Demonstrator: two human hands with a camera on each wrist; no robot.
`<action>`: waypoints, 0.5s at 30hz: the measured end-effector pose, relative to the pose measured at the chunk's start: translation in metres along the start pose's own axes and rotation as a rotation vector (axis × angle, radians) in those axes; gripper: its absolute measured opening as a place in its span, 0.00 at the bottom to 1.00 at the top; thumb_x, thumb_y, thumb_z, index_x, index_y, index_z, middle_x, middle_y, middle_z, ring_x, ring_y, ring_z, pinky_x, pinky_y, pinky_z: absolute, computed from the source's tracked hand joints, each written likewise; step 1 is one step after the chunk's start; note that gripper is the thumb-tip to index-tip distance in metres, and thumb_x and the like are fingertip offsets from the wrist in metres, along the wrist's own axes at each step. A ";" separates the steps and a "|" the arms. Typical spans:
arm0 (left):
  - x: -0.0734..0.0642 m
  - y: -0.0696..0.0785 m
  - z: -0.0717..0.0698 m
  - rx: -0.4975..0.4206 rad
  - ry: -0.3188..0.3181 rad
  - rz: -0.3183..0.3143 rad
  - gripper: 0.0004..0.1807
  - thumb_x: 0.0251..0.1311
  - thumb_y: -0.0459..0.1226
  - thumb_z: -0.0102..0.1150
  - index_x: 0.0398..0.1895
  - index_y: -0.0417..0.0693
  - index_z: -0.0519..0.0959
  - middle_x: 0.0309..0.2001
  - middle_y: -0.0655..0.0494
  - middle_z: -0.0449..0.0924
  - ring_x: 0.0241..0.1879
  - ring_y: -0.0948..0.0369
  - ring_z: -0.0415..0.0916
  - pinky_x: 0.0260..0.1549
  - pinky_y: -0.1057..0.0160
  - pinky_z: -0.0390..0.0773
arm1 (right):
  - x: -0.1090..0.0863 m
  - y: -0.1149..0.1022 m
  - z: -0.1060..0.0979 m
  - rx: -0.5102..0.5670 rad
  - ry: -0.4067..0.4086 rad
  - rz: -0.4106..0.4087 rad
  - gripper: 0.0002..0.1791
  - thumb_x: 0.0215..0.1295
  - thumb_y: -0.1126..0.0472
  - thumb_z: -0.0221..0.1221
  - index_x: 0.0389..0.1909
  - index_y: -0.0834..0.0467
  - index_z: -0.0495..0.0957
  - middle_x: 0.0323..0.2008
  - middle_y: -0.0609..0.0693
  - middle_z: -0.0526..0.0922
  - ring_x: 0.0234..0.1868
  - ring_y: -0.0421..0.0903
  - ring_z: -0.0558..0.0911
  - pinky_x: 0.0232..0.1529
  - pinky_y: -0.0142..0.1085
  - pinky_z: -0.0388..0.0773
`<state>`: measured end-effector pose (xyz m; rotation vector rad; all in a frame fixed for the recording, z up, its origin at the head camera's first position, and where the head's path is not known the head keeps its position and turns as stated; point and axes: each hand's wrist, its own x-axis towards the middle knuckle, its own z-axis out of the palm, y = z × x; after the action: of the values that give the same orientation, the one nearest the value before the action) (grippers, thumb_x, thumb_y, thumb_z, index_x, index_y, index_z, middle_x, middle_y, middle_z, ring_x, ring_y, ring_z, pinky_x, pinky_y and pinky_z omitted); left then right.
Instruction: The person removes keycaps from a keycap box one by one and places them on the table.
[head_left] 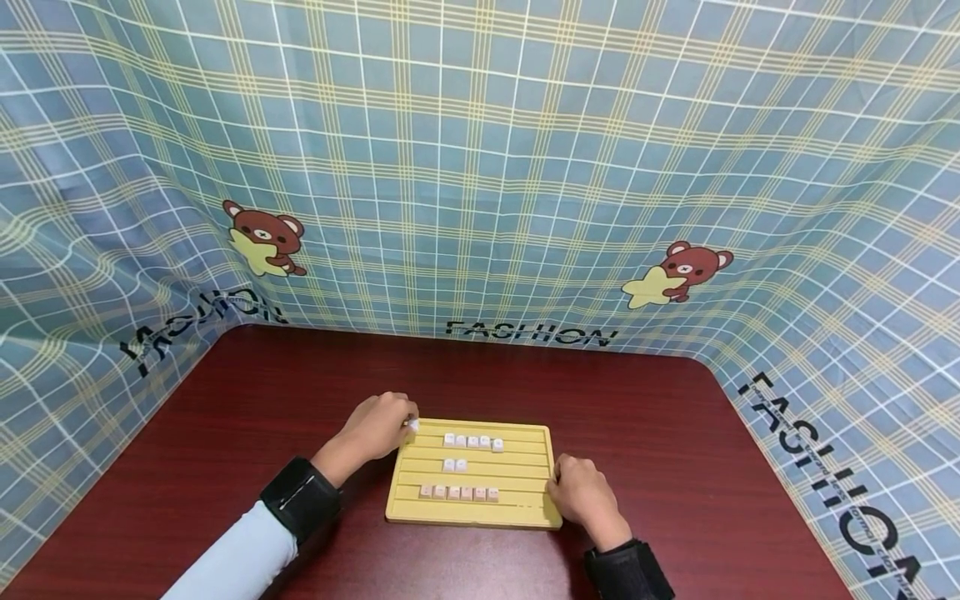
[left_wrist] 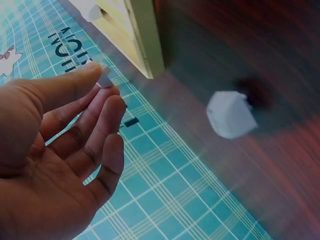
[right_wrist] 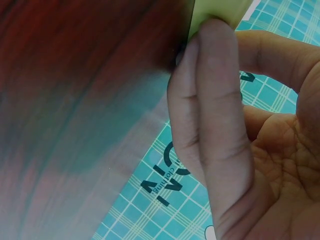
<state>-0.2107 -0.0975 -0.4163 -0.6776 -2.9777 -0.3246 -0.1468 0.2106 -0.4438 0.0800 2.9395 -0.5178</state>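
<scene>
A yellow ridged tray (head_left: 480, 515) lies on the table, bearing rows of small keycaps. White keycaps (head_left: 473, 441) stand in its upper row, two more white keycaps (head_left: 454, 465) in the middle, and pinkish keycaps (head_left: 460, 493) in the lower row. At the tray's far left corner, my left hand (head_left: 384, 421) pinches a white keycap (left_wrist: 104, 77) between thumb and fingertip. Another white keycap (left_wrist: 231, 115) shows against the dark tabletop in the left wrist view. My right hand (head_left: 583, 490) grips the tray's right edge, fingers (right_wrist: 217, 90) on one side and thumb partly hidden.
The dark red table (head_left: 637, 400) extends around the tray on all sides. A blue plaid cloth (head_left: 480, 208) with bear prints hangs along its back and sides. Black bands (head_left: 302, 502) circle both wrists.
</scene>
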 end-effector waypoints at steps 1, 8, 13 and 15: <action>-0.001 -0.002 0.000 0.003 0.003 -0.001 0.06 0.57 0.35 0.68 0.38 0.45 0.86 0.35 0.52 0.83 0.32 0.60 0.80 0.30 0.62 0.77 | 0.000 0.000 0.000 0.001 0.002 -0.001 0.08 0.62 0.61 0.61 0.27 0.57 0.72 0.23 0.50 0.72 0.24 0.46 0.72 0.25 0.38 0.66; -0.007 -0.014 0.001 0.010 0.000 -0.012 0.04 0.58 0.35 0.68 0.35 0.46 0.86 0.34 0.52 0.83 0.32 0.58 0.81 0.30 0.62 0.79 | 0.000 0.001 -0.001 0.006 0.005 0.002 0.08 0.63 0.61 0.61 0.27 0.57 0.72 0.23 0.50 0.72 0.23 0.45 0.71 0.24 0.37 0.66; -0.012 -0.022 0.004 0.018 -0.004 -0.029 0.03 0.57 0.34 0.68 0.34 0.46 0.86 0.34 0.53 0.83 0.32 0.58 0.81 0.30 0.62 0.79 | 0.000 -0.001 0.000 0.004 -0.001 -0.003 0.08 0.63 0.61 0.61 0.28 0.57 0.73 0.23 0.50 0.72 0.24 0.46 0.72 0.24 0.37 0.66; -0.014 -0.025 0.005 0.024 0.002 -0.032 0.03 0.56 0.34 0.69 0.33 0.45 0.85 0.33 0.53 0.83 0.32 0.58 0.81 0.30 0.62 0.80 | 0.000 -0.002 0.000 0.001 -0.003 -0.002 0.08 0.63 0.60 0.61 0.29 0.58 0.73 0.23 0.50 0.72 0.24 0.46 0.72 0.24 0.37 0.66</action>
<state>-0.2089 -0.1243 -0.4278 -0.6275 -2.9886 -0.2913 -0.1467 0.2090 -0.4435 0.0759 2.9368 -0.5198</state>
